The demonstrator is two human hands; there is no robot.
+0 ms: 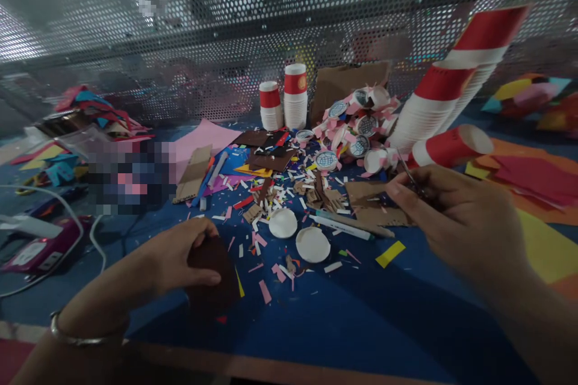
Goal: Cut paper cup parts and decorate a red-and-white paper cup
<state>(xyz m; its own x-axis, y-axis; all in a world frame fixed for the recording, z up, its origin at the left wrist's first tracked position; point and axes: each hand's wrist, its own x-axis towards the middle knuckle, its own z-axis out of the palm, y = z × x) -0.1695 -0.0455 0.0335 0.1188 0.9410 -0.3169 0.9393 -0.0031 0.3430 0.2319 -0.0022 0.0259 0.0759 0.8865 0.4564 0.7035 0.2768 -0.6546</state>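
My left hand (pixel 187 258) grips a sheet of dark brown paper (pixel 214 274) near the front of the blue table, thumb on top and fingers curled at its far edge. On the other side, my right hand (pixel 460 222) is closed on a small pair of scissors (pixel 409 177); a thin metal blade sticks up past the fingertips and the rest is mostly hidden. Between the hands lie two white paper discs (pixel 313 245), a white marker (pixel 341 227) and many paper scraps (pixel 265 292). A yellow strip (pixel 390 254) rests left of my right hand.
Stacked red-and-white paper cups (pixel 295 96) stand at the back, with taller leaning stacks (pixel 433 102) at right. Decorated discs (pixel 359 145) form a heap beside them. Coloured paper sheets (pixel 533 180) lie far right; a white cable (pixel 93 234) runs at left. A perforated metal screen (pixel 235 30) stands behind.
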